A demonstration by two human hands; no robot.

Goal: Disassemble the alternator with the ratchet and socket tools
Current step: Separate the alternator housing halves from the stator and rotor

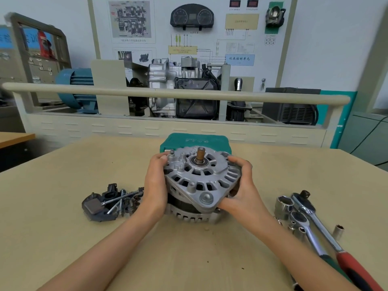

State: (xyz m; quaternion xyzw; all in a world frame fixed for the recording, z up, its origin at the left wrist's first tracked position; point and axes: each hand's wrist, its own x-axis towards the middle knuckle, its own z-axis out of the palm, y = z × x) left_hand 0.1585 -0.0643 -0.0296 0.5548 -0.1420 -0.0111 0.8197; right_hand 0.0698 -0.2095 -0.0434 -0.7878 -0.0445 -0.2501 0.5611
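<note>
Silver alternator [199, 181] sits mid-worktop [63, 238], shaft up, each hand's grip clasping its front housing: left hand [154, 181], right hand [244, 185]. 2 ratchets [310, 225] and sockets [283, 204] lie right; removed bolts [119, 201] left.

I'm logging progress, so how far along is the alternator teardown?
Done: long bolts and a black part lie removed. In hand: left hand and right hand grip the alternator's front housing; ratchets lie idle. Left: the housing halves look unseparated.
</note>
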